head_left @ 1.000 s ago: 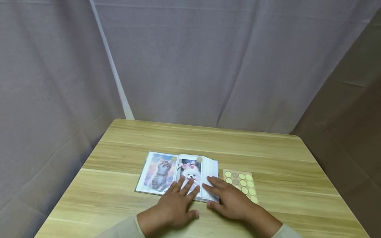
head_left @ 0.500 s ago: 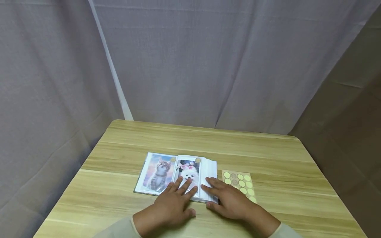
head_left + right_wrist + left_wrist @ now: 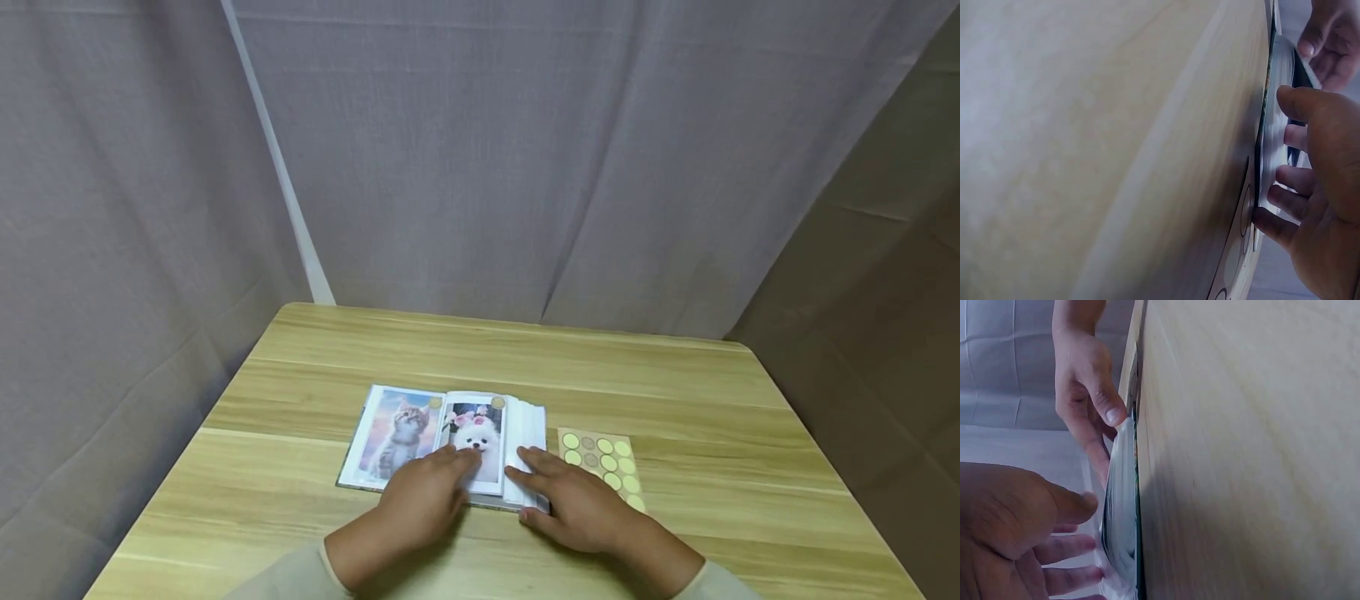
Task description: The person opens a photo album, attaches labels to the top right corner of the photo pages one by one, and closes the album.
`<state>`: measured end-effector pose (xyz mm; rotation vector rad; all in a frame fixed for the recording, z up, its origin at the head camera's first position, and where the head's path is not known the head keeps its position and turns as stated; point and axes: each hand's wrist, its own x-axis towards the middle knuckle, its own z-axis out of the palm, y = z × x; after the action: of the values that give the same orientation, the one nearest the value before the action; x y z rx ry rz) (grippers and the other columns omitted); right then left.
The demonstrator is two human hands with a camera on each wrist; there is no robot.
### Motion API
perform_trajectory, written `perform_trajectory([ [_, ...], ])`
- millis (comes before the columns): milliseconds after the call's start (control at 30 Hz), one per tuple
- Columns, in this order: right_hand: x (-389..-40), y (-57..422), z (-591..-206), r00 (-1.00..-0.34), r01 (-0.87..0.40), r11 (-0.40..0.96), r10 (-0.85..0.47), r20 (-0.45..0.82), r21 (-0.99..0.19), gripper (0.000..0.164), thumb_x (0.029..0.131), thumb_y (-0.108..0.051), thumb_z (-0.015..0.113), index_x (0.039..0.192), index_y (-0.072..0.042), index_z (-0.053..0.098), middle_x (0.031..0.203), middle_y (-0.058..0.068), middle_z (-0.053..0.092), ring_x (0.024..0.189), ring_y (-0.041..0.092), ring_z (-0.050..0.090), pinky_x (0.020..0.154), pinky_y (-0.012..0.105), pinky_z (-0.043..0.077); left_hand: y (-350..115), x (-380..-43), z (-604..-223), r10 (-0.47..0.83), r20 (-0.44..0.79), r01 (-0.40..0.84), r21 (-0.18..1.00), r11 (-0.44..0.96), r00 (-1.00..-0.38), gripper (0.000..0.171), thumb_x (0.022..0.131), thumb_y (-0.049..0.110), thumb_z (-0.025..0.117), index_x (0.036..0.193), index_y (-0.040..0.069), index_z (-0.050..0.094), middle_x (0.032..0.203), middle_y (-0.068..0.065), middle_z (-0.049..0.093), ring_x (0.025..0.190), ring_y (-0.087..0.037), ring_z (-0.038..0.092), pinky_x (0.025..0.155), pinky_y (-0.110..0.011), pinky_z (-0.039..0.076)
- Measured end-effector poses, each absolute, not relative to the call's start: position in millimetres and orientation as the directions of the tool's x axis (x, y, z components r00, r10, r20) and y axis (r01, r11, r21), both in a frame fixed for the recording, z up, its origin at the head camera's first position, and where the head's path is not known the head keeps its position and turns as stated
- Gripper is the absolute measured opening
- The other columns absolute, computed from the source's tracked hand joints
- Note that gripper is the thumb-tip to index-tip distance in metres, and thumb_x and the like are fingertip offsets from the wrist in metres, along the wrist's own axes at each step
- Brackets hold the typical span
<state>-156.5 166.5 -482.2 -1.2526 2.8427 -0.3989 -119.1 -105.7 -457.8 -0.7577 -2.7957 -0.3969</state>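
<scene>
A photo album (image 3: 363, 450) lies spread on the table, a kitten picture (image 3: 405, 433) on its left page and a white puppy picture (image 3: 486, 454) on its right page. A round gold sticker (image 3: 436, 402) marks the top of the left page, another gold sticker (image 3: 498, 403) the right. My left hand (image 3: 422, 496) lies over the album's lower middle; in the left wrist view its fingers (image 3: 1069, 579) reach straight to the pages, thumb apart. My right hand (image 3: 581, 504) rests extended fingers on the stepped page edges (image 3: 531, 429), its thumb at the album's near edge.
A sheet of round yellow stickers (image 3: 622, 448) lies right of the album, partly under the right hand; a few of its spots are bare brown. Grey curtains (image 3: 450, 167) hang behind and beside the wooden table (image 3: 315, 358).
My left hand, spread flat over the puppy page before, has drawn its fingers together and turned with its thumb tucked beneath. The right hand stays on the page edges.
</scene>
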Motion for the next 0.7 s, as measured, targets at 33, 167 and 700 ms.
perform_trajectory([
  [33, -156.3, 166.2, -482.2, -0.682, -0.722, 0.650, -0.726, 0.089, -0.236, 0.059, 0.101, -0.049, 0.061, 0.151, -0.018, 0.053, 0.160, 0.011, 0.040, 0.145, 0.032, 0.040, 0.111, 0.052, 0.040, -106.3, -119.8, -457.7, 0.454, 0.291, 0.519, 0.210, 0.828, -0.842, 0.052, 0.086, 0.017, 0.080, 0.136, 0.011, 0.065, 0.127, -0.008, 0.070, 0.113, -0.029, 0.068, 0.087, -0.044, 0.058],
  [167, -155.8, 165.3, -482.4, -0.687, -0.719, 0.658, -0.722, 0.081, -0.224, 0.060, 0.100, -0.049, 0.061, 0.151, -0.019, 0.053, 0.160, 0.011, 0.040, 0.145, 0.032, 0.040, 0.111, 0.051, 0.041, -109.0, -122.5, -458.8, 0.458, 0.300, 0.528, 0.225, 0.819, -0.837, 0.054, 0.085, 0.018, 0.081, 0.135, 0.009, 0.065, 0.128, -0.008, 0.069, 0.115, -0.027, 0.066, 0.089, -0.043, 0.057],
  [700, -155.4, 160.7, -476.3, -0.662, -0.748, 0.642, -0.742, 0.110, -0.171, 0.056, 0.099, -0.040, 0.065, 0.148, -0.014, 0.057, 0.155, 0.015, 0.047, 0.141, 0.034, 0.046, 0.106, 0.051, 0.046, -113.2, -125.2, -455.3, 0.446, 0.356, 0.532, 0.192, 0.825, -0.821, 0.059, 0.078, 0.010, 0.082, 0.134, 0.009, 0.066, 0.129, -0.011, 0.068, 0.113, -0.028, 0.067, 0.088, -0.043, 0.057],
])
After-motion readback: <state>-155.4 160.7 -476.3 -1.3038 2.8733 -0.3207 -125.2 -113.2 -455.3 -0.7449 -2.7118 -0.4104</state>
